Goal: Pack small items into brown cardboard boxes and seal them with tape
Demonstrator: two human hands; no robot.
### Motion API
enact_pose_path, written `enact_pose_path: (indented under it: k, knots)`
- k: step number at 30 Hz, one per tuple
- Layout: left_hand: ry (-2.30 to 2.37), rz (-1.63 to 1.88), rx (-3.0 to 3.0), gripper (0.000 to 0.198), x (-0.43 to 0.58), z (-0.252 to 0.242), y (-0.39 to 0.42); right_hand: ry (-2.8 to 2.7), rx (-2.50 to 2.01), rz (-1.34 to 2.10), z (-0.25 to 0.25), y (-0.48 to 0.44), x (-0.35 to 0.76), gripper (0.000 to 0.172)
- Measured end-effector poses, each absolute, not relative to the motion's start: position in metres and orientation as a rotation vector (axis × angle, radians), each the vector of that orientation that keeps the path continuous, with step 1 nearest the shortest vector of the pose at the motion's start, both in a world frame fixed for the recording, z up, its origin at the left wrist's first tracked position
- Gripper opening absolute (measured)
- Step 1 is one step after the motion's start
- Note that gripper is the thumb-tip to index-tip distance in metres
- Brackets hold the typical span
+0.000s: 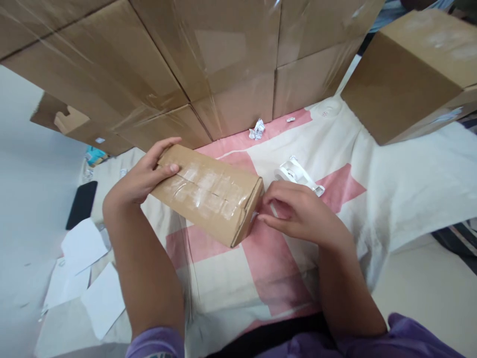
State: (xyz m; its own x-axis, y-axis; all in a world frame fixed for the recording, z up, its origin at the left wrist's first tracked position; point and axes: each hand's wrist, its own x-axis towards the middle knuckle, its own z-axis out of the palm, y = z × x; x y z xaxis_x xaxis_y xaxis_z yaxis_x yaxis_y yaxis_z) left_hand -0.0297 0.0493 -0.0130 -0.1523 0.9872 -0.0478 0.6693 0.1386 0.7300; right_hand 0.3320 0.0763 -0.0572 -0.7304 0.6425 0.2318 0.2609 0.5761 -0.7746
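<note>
In the head view, the left hand grips the far-left end of a small, oblong, brown cardboard box, its thumb pressed on the taped upper face and its fingers wrapped over the far edge, likely to steady the box and leave the opposite end free. The right hand is at that free end, fingers half curled with a gap between thumb and forefinger; whether they pinch a bit of tape there or merely touch the cardboard, I cannot tell. The box lies between the two hands, above a white-and-pink patterned cloth sheet. Its long axis runs slantwise from the left grip down toward the wearer's right, the seam following it, and the short end face points at the right fingers. Just beyond the right hand lies a white plastic tape dispenser, seemingly placed for easy reach.
</note>
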Motion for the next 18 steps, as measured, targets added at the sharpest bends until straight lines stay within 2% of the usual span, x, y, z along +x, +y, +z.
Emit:
enact_pose_path:
  k: [1, 4, 5, 6, 8, 11, 15, 18]
  knots:
    - [1.876, 0.772, 1.526, 0.076, -0.029, -0.013, 0.05, -2.267, -0.739, 1.029, -0.056, 0.075, 0.332, 0.038]
    - [1.927, 0.809, 1.417, 0.076, -0.031, -0.013, 0.05, -2.183, -0.814, 1.001, -0.052, 0.063, 0.323, 0.115]
    - [1.935, 0.826, 1.397, 0.076, -0.033, -0.015, 0.051, -2.184, -0.837, 0.973, -0.051, 0.059, 0.317, 0.131]
    - [1.931, 0.841, 1.386, 0.076, -0.035, -0.016, 0.051, -2.193, -0.855, 0.943, -0.05, 0.054, 0.31, 0.14]
    - [1.909, 0.86, 1.395, 0.076, -0.039, -0.02, 0.052, -2.198, -0.873, 0.888, -0.052, 0.047, 0.295, 0.143]
    - [1.831, 0.93, 1.397, 0.077, -0.042, -0.025, 0.054, -2.152, -0.865, 0.86, -0.057, 0.042, 0.281, 0.134]
    - [1.553, 1.228, 1.168, 0.085, -0.034, -0.037, 0.063, -2.026, -0.888, 0.801, -0.057, 0.034, 0.309, 0.127]
    - [1.515, 1.52, 1.109, 0.069, -0.027, -0.064, 0.078, -1.852, -1.058, 0.57, -0.045, 0.024, 0.369, 0.124]
